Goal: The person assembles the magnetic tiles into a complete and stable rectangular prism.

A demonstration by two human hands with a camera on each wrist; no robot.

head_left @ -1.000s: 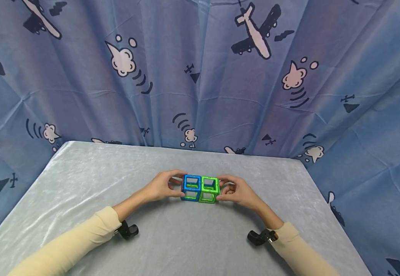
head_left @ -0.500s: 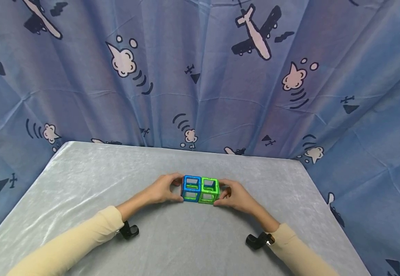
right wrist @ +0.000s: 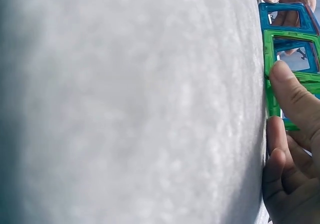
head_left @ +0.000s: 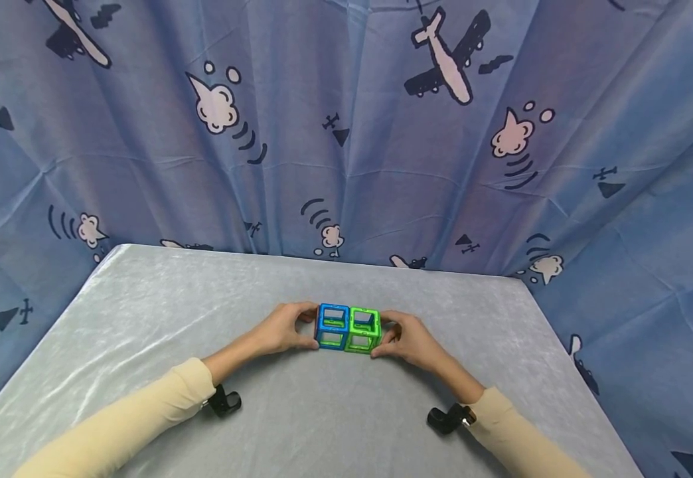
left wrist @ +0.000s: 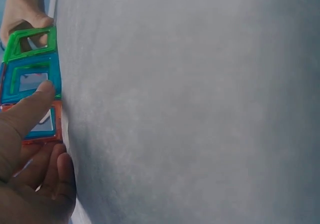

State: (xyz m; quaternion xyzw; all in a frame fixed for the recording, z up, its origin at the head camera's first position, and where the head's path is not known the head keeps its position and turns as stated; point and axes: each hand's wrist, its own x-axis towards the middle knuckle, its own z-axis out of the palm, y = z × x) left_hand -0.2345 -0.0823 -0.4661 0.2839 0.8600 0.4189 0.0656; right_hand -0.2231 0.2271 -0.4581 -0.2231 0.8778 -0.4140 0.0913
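Note:
Two hollow cubes built from magnetic tiles stand side by side, touching, on the grey cloth. The left blue cube (head_left: 333, 329) has a red tile (left wrist: 58, 121) at its outer end, clearest in the left wrist view. On the right is the green cube (head_left: 364, 332). My left hand (head_left: 282, 328) grips the blue cube's outer end, its thumb on the near face. At the other end, my right hand (head_left: 416, 342) holds the green cube, thumb (right wrist: 286, 76) against its near face. The fingers behind the cubes are partly hidden.
A pale grey cloth (head_left: 299, 425) covers the table. Behind it hangs a blue curtain (head_left: 382, 172) printed with airplanes and clouds, close to the table's far edge. Black wrist cameras sit at both sleeves, such as the left one (head_left: 224, 401).
My right hand has shifted slightly toward me along the green cube, its thumb lower. The left hand has resettled a little on the blue end. The cubes stay about where they were.

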